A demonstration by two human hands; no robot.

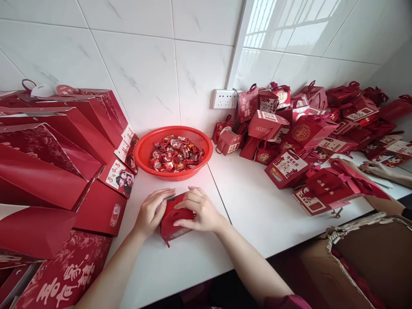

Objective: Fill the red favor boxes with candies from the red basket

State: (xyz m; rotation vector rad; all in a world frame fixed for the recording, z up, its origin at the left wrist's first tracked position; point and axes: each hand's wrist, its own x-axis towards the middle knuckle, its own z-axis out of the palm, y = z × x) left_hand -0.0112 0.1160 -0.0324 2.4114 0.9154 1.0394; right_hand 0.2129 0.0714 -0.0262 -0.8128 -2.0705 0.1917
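Note:
On the white counter in front of me sits a small red paper gift box (169,224), with a cord end hanging from its lower left corner. Wrapped against its left side is my left hand (150,212), thumb and fingers pressing the upper edge. From the right, my right hand (201,210) grips the same box, fingers over the top and thumb on the near face. The top flaps are partly hidden by my fingers. Just behind the box stands a red plastic basket (141,159) holding many wrapped candies (177,153).
Red folded gift bags (48,171) crowd the left side. Finished-looking red boxes (302,133) pile up along the wall at right, below a power socket (225,99). Another person's hand (375,168) is at far right. A torn cardboard carton (315,266) stands at the counter's front right.

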